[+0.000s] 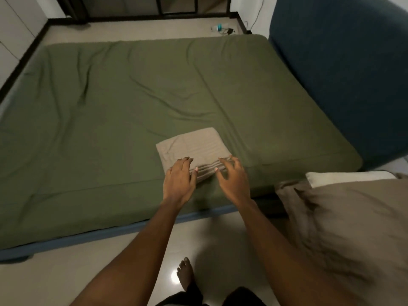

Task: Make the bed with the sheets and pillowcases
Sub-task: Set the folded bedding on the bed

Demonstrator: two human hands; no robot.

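One folded beige cloth with faint woven stripes (192, 144), a sheet or a pillowcase, lies on the olive-green fitted sheet (110, 107) that covers the single mattress, close to the near edge and toward the headboard end. Two bare hands reach over it. The left hand (178, 180) rests on the cloth's near left corner, fingers nearly straight on top and the thumb against the stacked layers. The right hand (233, 182) is at the near right corner with its fingers spread wide and loosely bent, holding nothing. Whether its fingertips touch the cloth is hard to tell.

One pillow in a beige case (342, 217), blurred, sits at the lower right with a white end showing. One padded dark-blue headboard (342, 74) stands at the right. One bare foot (185, 274) is on the glossy pale tiled floor (66, 283).
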